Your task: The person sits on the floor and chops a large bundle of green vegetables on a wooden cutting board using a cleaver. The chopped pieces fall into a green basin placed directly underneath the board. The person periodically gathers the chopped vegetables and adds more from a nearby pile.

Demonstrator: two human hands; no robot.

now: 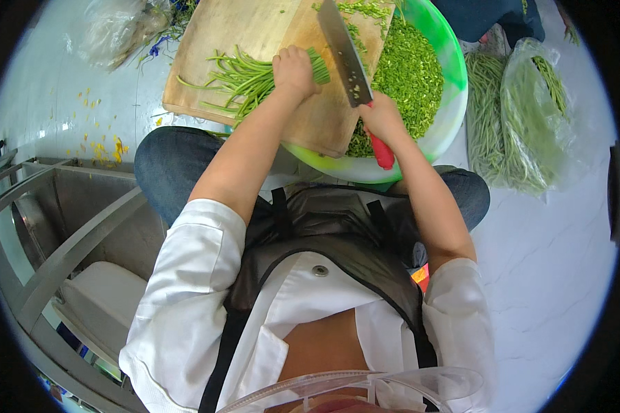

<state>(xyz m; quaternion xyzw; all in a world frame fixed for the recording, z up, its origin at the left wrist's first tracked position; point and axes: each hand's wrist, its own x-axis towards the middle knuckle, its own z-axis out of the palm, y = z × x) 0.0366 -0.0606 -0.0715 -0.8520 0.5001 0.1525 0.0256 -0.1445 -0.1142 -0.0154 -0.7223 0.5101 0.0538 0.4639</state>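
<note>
My left hand (294,71) presses down on a bundle of long green stems (248,77) lying across a wooden cutting board (232,31). The stems' trimmed ends stick out to the right of my fingers. My right hand (382,117) grips the red handle of a cleaver (345,54), its wide steel blade tilted over the board's right part, with small cut bits stuck on it. The board rests partly over a green and white plastic basin (453,77) that holds a heap of chopped green stems (411,72). More chopped pieces lie along the board's upper right edge.
Clear plastic bags of long green stems (527,124) lie on the floor at right. Another person's dark-clothed leg (491,15) is at the upper right. A plastic bag (116,31) and yellow scraps (108,151) lie at left. A metal rack (77,242) stands at lower left.
</note>
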